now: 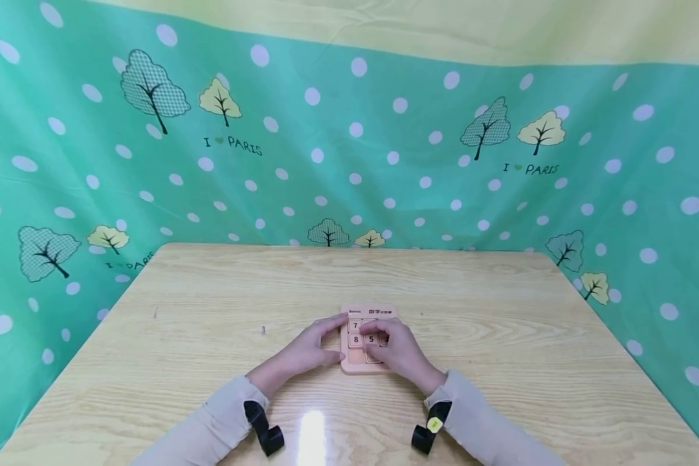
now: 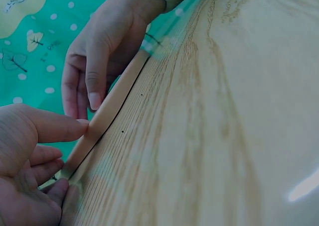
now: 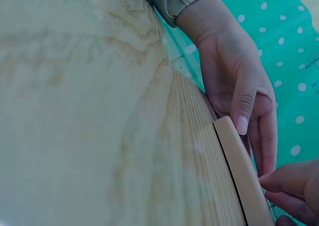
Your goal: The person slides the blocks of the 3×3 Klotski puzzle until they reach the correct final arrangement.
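Note:
A pink number slide puzzle (image 1: pixel 368 369) lies flat on the wooden table, with tiles reading 7, 8 and 5 visible and a bare slot at its lower left. My left hand (image 1: pixel 310 349) grips the puzzle's left side, thumb near the lower corner and fingers toward the upper one. Over the tiles, my right hand (image 1: pixel 404 353) reaches in from the right with thumb and forefinger bent down at the middle column. That hand covers most of the right column. The left wrist view shows the puzzle's side edge (image 2: pixel 107 106) low on the table between both hands.
The wooden table (image 1: pixel 210 285) extends around the puzzle, with a small dark mark (image 1: pixel 263 330) to the left. A green dotted curtain (image 1: pixel 349 142) hangs behind and along both sides. Black straps with cameras (image 1: pixel 270 440) sit on both wrists.

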Action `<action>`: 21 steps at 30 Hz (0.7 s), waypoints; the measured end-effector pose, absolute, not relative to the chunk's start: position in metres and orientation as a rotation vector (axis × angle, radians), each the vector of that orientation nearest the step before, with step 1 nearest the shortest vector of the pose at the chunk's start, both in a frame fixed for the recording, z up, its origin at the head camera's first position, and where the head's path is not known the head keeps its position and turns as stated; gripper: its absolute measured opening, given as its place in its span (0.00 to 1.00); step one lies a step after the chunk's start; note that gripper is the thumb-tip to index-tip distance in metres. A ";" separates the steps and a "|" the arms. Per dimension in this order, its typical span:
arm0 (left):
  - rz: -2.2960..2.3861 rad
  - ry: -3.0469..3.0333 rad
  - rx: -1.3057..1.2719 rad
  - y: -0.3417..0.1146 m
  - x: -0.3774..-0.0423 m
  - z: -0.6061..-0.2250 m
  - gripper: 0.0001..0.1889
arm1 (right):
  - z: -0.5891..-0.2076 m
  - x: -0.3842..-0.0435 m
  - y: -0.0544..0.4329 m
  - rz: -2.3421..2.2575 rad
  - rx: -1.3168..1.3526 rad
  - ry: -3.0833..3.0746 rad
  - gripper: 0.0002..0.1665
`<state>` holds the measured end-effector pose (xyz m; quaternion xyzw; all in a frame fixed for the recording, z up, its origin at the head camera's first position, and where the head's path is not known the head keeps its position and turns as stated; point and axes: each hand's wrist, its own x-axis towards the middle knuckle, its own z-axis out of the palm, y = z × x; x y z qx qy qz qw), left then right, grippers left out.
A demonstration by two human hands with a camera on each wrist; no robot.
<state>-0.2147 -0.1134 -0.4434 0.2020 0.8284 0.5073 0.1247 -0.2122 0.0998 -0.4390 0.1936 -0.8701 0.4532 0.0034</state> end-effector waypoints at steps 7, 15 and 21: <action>1.494 2.399 0.588 -0.114 -0.214 -0.445 0.39 | -0.441 -0.212 0.100 1.417 0.600 -2.726 0.14; 1.489 2.408 0.585 -0.114 -0.215 -0.445 0.39 | -0.439 -0.213 0.102 1.448 0.625 -2.757 0.13; 1.515 2.393 0.576 -0.113 -0.215 -0.444 0.39 | -0.439 -0.214 0.108 1.456 0.691 -2.775 0.12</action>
